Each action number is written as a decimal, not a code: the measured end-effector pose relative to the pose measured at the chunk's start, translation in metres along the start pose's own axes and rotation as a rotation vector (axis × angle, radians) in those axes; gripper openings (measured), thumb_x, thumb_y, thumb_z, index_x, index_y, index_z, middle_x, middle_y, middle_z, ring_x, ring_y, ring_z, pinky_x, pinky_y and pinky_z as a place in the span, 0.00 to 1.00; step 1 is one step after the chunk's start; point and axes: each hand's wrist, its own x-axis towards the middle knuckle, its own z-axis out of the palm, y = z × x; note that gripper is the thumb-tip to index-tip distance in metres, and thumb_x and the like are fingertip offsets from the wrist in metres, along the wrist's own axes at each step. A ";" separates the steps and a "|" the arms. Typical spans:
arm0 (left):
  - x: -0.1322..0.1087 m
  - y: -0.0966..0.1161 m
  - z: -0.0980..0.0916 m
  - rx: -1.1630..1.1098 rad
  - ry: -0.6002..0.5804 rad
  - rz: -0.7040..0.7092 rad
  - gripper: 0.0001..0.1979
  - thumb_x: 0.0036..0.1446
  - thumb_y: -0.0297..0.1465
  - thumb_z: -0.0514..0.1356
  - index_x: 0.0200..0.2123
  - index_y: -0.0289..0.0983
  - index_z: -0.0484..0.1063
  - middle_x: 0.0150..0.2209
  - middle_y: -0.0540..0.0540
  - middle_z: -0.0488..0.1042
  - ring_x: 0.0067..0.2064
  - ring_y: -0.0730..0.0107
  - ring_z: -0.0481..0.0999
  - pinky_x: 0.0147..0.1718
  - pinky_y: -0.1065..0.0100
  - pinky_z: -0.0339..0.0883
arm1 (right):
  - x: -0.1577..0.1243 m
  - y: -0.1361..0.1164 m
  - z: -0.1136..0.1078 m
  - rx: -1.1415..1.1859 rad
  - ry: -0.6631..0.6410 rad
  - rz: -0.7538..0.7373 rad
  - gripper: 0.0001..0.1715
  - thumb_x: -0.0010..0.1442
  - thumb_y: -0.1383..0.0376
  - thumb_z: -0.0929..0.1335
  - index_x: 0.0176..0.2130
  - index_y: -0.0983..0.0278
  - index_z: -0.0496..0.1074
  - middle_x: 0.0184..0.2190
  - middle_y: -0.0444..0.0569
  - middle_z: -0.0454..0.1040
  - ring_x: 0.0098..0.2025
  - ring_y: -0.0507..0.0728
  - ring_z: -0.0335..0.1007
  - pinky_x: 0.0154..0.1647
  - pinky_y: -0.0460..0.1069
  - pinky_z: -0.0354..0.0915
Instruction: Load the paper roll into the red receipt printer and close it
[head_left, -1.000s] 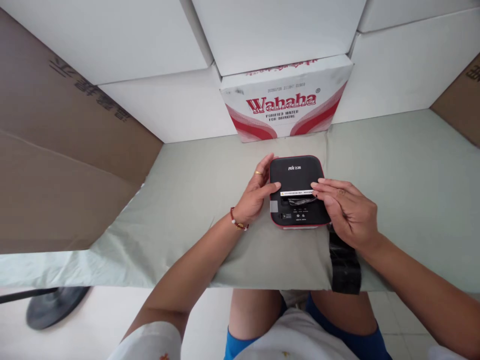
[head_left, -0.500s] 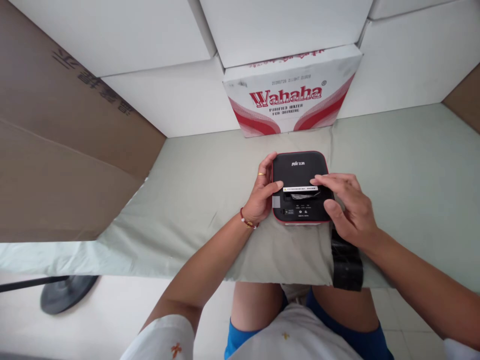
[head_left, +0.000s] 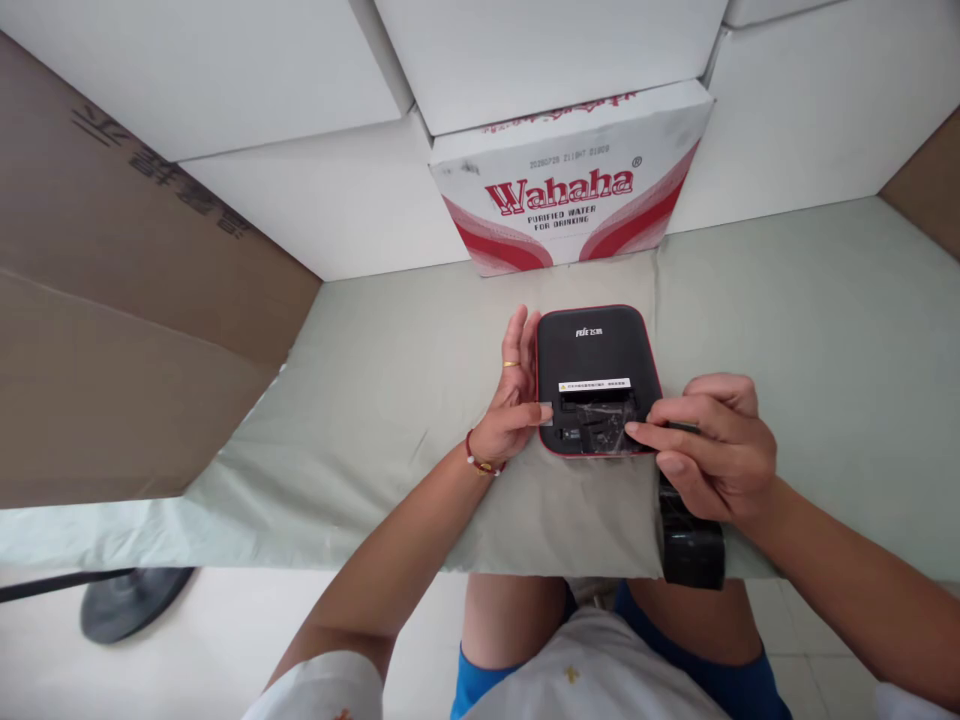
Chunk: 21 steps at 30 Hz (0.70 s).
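Observation:
A black device with a red rim (head_left: 596,350) lies flat on the cloth-covered table (head_left: 390,400). My left hand (head_left: 512,400) grips its left side: the fingers lie along the edge and the thumb presses on a small grey tab. My right hand (head_left: 712,450) is closed in a pinch at the device's near right corner. It holds the edge of a crinkled clear film (head_left: 602,425) that lies over the device's front panel, below a white label strip (head_left: 594,385).
A white and red "Wahaha" carton (head_left: 570,190) stands just behind the device among plain white boxes. Brown cardboard (head_left: 112,300) walls the left side. A black object (head_left: 691,540) hangs at the table's near edge under my right wrist. My knees are below the edge.
My right hand has moved from the top of the device toward its near right corner and closed into a pinch, drawing the clear film over the front panel. My left thumb slid down the side.

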 end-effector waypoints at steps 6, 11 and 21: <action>-0.002 -0.006 -0.002 -0.029 0.029 -0.085 0.68 0.48 0.38 0.78 0.81 0.68 0.40 0.86 0.56 0.48 0.86 0.46 0.48 0.82 0.45 0.53 | 0.002 0.003 -0.001 0.023 -0.026 -0.047 0.14 0.77 0.66 0.67 0.50 0.59 0.84 0.39 0.50 0.84 0.43 0.60 0.74 0.44 0.58 0.71; -0.001 -0.010 -0.003 -0.015 0.006 -0.055 0.68 0.49 0.40 0.79 0.82 0.66 0.40 0.87 0.54 0.45 0.87 0.48 0.44 0.83 0.47 0.50 | 0.001 0.007 0.000 0.037 -0.025 -0.096 0.13 0.75 0.68 0.68 0.51 0.61 0.84 0.39 0.52 0.84 0.43 0.61 0.75 0.44 0.58 0.74; 0.004 -0.018 -0.007 -0.011 -0.020 0.000 0.63 0.51 0.41 0.79 0.81 0.64 0.47 0.86 0.52 0.48 0.87 0.47 0.46 0.83 0.44 0.49 | 0.037 -0.003 -0.021 0.113 -0.230 0.022 0.13 0.75 0.68 0.69 0.42 0.60 0.85 0.36 0.49 0.85 0.39 0.58 0.79 0.42 0.53 0.75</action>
